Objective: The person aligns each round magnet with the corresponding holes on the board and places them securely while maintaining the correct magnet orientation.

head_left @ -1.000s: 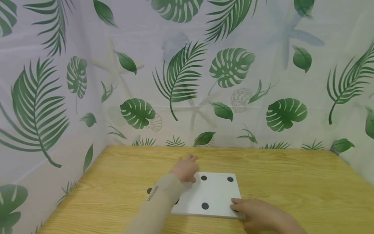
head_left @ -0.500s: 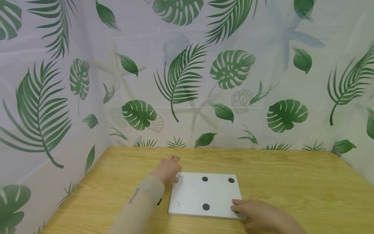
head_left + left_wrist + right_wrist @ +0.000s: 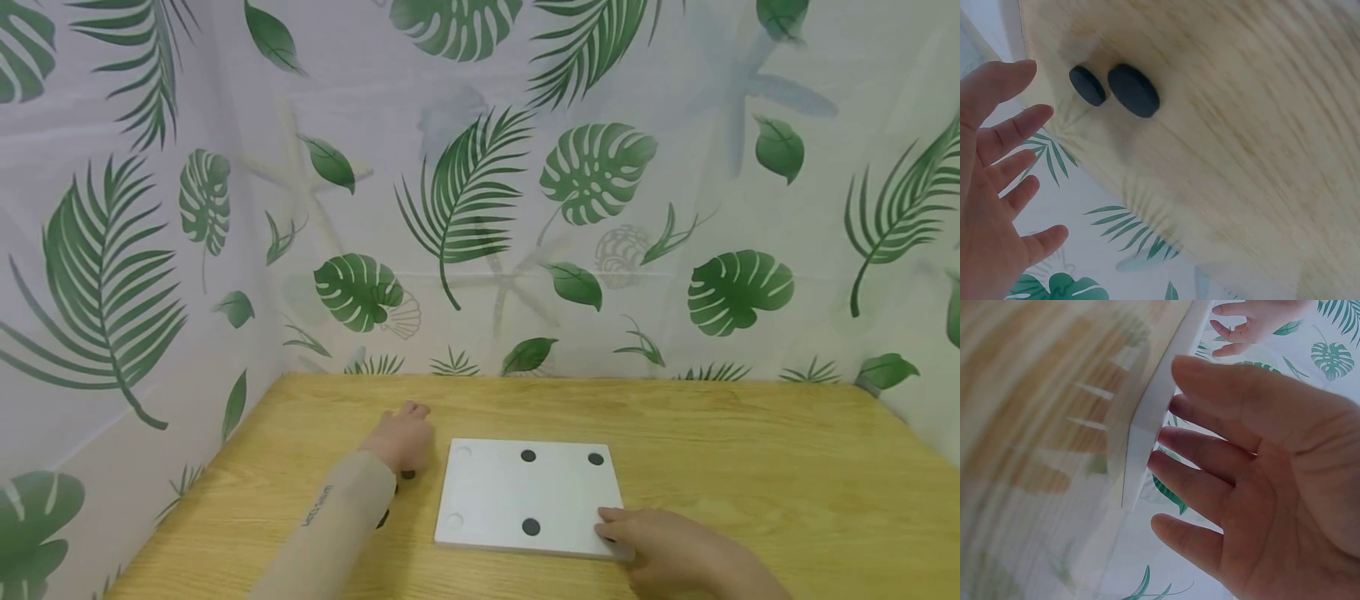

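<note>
A white rectangular board lies on the table, with several flat black discs on it and two bare round recesses at its left corners. My right hand rests its fingertips on the board's front right corner, partly covering a disc; the right wrist view has its fingers extended at the board's edge. To the left of the board, my left hand hovers over the table, its fingers spread and holding nothing in the left wrist view. Near it are loose black discs, partly hidden by hand and sleeve in the head view.
The wood-grain table extends behind and to both sides of the board. White cloth with green leaf prints hangs along its back and sides.
My left hand has moved left from over the board to the table beside it, uncovering the two bare recesses. My right hand has stayed at the board's corner.
</note>
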A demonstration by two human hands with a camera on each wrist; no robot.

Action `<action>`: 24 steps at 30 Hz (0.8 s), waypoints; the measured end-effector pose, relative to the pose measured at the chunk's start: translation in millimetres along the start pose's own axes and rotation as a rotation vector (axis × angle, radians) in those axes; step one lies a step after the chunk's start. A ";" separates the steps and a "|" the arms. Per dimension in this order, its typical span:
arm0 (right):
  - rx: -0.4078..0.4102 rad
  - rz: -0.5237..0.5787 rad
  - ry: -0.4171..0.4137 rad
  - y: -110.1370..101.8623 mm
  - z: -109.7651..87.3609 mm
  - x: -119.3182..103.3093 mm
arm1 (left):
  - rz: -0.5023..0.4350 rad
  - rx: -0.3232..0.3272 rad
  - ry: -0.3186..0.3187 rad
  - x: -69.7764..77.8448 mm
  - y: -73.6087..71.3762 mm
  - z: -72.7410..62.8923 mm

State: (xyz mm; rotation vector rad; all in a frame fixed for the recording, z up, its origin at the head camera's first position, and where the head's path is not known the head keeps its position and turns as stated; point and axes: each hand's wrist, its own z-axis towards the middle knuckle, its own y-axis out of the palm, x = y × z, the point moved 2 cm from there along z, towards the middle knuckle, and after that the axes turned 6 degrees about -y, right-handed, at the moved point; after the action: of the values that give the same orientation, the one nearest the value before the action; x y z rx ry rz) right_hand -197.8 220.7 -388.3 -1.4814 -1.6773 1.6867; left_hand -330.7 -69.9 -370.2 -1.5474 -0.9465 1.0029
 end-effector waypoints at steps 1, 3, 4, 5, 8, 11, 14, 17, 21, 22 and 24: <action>-0.006 0.003 -0.002 -0.6 -0.2 0.0 | 0.006 -0.010 -0.004 -0.3 0.4 -0.5; -0.014 0.005 -0.008 -1.6 -0.8 -0.3 | 0.012 -0.030 -0.010 -0.3 1.2 -1.0; -0.017 0.004 -0.010 -1.9 -1.2 -0.5 | 0.017 -0.038 -0.013 -0.6 1.9 -0.9; -0.020 0.005 -0.014 -2.1 -1.2 -0.5 | 0.021 -0.043 -0.013 -0.8 2.7 -0.9; -0.018 0.002 -0.016 -2.2 -1.4 -0.2 | 0.021 -0.060 -0.018 -1.8 5.3 -0.6; -0.018 0.002 -0.018 -2.0 -0.8 0.2 | 0.004 -0.060 -0.025 -4.2 7.6 -1.2; -0.017 -0.001 -0.016 -2.0 -0.4 0.2 | -0.009 -0.053 -0.030 -6.9 8.2 -3.1; -0.017 0.000 -0.012 -2.0 -0.2 -0.2 | -0.017 -0.046 -0.029 -8.7 8.1 -5.1; -0.020 0.009 -0.008 -2.2 0.1 -1.3 | -0.021 -0.038 -0.030 -11.0 9.8 -6.9; -0.019 0.012 -0.006 -2.3 -0.3 -1.7 | -0.021 -0.035 -0.033 -11.8 10.6 -6.9; -0.017 0.019 0.000 -2.2 -0.2 -1.9 | -0.017 -0.030 -0.037 -13.3 12.7 -6.5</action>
State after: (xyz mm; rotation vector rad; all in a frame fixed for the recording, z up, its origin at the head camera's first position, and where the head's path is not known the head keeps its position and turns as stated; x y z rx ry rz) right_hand -197.9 219.8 -385.5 -1.5092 -1.6875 1.6864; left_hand -328.2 -86.5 -380.0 -1.5480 -1.0036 1.0128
